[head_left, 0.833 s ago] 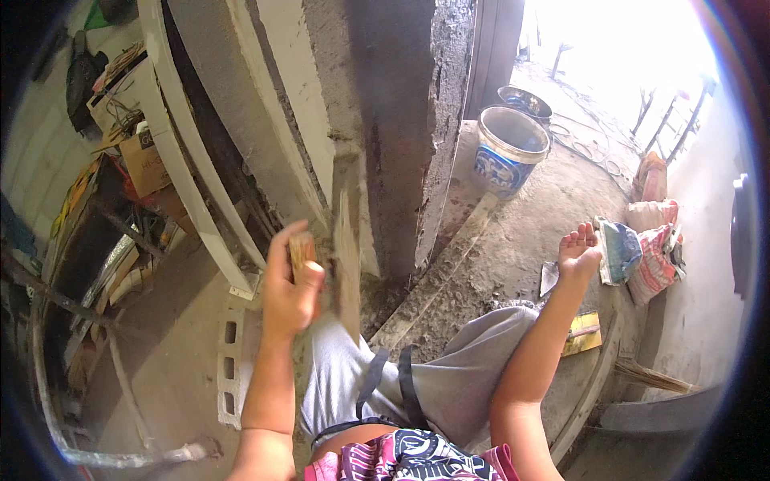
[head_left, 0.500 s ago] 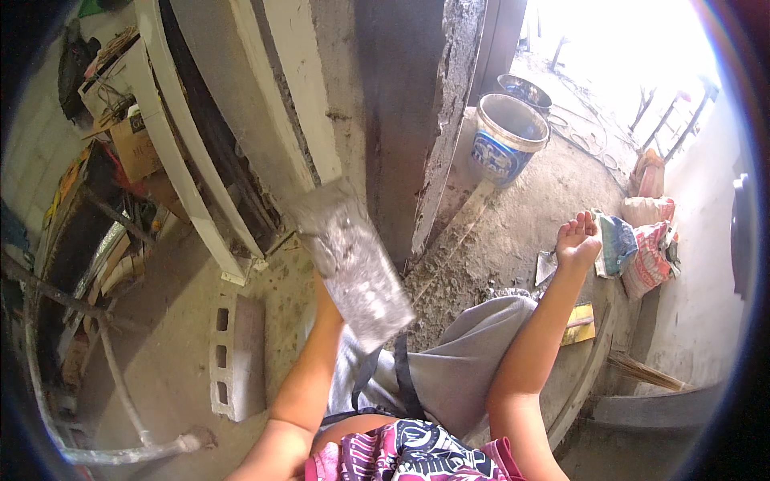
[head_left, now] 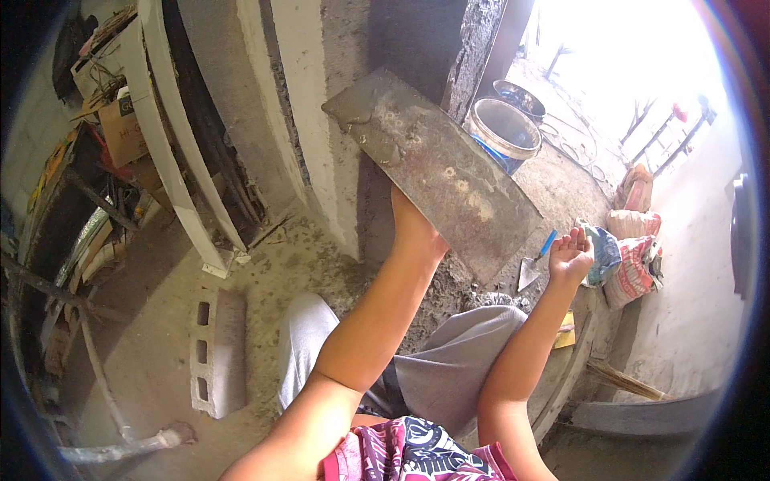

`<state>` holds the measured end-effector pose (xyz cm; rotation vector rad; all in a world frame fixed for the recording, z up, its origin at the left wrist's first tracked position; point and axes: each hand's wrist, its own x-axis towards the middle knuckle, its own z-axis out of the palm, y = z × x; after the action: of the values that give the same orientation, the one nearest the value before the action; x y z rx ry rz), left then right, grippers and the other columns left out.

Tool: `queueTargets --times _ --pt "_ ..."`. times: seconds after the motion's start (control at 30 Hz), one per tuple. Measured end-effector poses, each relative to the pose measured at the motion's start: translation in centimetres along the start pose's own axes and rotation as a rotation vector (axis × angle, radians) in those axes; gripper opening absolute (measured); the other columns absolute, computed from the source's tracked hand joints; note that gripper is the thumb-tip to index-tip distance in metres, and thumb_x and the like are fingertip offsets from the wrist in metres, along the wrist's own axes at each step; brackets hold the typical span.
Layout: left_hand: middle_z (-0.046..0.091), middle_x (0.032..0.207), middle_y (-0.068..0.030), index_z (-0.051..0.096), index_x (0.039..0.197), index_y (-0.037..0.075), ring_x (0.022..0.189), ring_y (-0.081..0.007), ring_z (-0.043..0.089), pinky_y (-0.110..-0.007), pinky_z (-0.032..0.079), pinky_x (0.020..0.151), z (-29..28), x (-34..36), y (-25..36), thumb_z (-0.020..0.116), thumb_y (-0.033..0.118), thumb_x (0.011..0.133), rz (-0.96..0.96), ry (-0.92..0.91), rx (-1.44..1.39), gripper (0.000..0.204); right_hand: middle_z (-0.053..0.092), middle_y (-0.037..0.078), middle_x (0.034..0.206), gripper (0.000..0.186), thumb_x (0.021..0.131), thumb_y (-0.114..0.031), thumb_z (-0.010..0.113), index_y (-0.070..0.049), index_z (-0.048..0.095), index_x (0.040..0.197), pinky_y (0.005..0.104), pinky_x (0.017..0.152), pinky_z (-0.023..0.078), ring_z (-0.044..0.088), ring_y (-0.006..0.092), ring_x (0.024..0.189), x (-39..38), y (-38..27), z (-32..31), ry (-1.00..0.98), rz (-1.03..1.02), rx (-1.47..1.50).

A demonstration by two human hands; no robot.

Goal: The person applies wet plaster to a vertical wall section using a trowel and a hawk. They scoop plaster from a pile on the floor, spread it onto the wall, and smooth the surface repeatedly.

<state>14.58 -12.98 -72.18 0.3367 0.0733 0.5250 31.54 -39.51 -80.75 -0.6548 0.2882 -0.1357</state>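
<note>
My left forearm (head_left: 373, 321) reaches forward. The hand itself is hidden beneath a rectangular, cement-smeared mortar board (head_left: 449, 172), which it holds up at a tilt. Grey mortar residue streaks the board's upper face, and its far left corner overlaps a pale upright post. To the right, my right hand (head_left: 572, 256) is raised with palm showing and fingers loosely bent, holding nothing visible. Just left of that hand, a pointed trowel (head_left: 529, 272) with a blue handle lies on the rough ground, apart from the fingers.
A cement-crusted bucket (head_left: 505, 128) stands beyond the board, with a dark basin (head_left: 520, 98) behind it. Several sacks (head_left: 630, 268) lean by the right wall. A hollow concrete block (head_left: 220, 353) rests at left, near metal pipes (head_left: 120, 449). Long pale boards (head_left: 180, 136) lean at upper left.
The mortar board has swung right and flattened out, with my left arm stretching farther forward. My right hand's fingers have curled somewhat, uncovering the trowel's blue handle. The view has shifted slightly.
</note>
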Motion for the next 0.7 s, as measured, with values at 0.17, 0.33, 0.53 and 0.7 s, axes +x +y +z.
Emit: queueTargets --times 0.17,0.33,0.53,0.7 --pt "0.056 0.117 -0.0082 0.048 0.13 0.009 0.106 -0.0222 0.06 -0.041 0.055 0.083 -1.2 1.1 -0.5 0.043 0.039 0.101 0.014 -0.033 -0.014 0.043 0.064 0.001 0.093 0.027 0.099 -0.029 0.045 -0.009 0.062 0.105 0.0344 0.066 0.049 0.056 0.0161 0.073 0.7 0.2 -0.4 -0.028 -0.018 -0.005" --pt "0.058 0.113 -0.0079 0.051 0.128 0.009 0.102 -0.022 0.062 -0.039 0.055 0.081 -2.9 0.1 -1.2 0.043 0.037 0.101 -0.013 0.08 0.007 0.04 0.064 0.001 0.092 0.027 0.1 -0.029 0.044 -0.009 0.062 0.105 0.035 0.066 0.049 0.057 0.0163 0.074 1.7 0.5 -1.0 -0.054 0.009 0.004" --pt "0.059 0.111 -0.0084 0.051 0.126 0.007 0.097 -0.0211 0.063 -0.038 0.057 0.075 -4.8 0.6 -0.9 0.046 0.033 0.1 0.078 -0.069 0.077 0.037 0.061 0.002 0.095 0.026 0.098 -0.028 0.046 -0.009 0.06 0.108 0.0334 0.069 0.048 0.055 0.0161 0.077 2.0 0.8 -0.5 -0.063 0.024 0.019" --pt "0.06 0.108 -0.008 0.053 0.124 0.007 0.095 -0.0198 0.064 -0.038 0.056 0.074 -0.6 0.5 1.0 0.047 0.031 0.1 0.042 0.082 0.137 0.034 0.059 0.002 0.097 0.026 0.097 -0.029 0.048 -0.009 0.058 0.109 0.033 0.07 0.048 0.054 0.0161 0.078 1.5 0.9 -0.5 -0.039 0.017 0.019"
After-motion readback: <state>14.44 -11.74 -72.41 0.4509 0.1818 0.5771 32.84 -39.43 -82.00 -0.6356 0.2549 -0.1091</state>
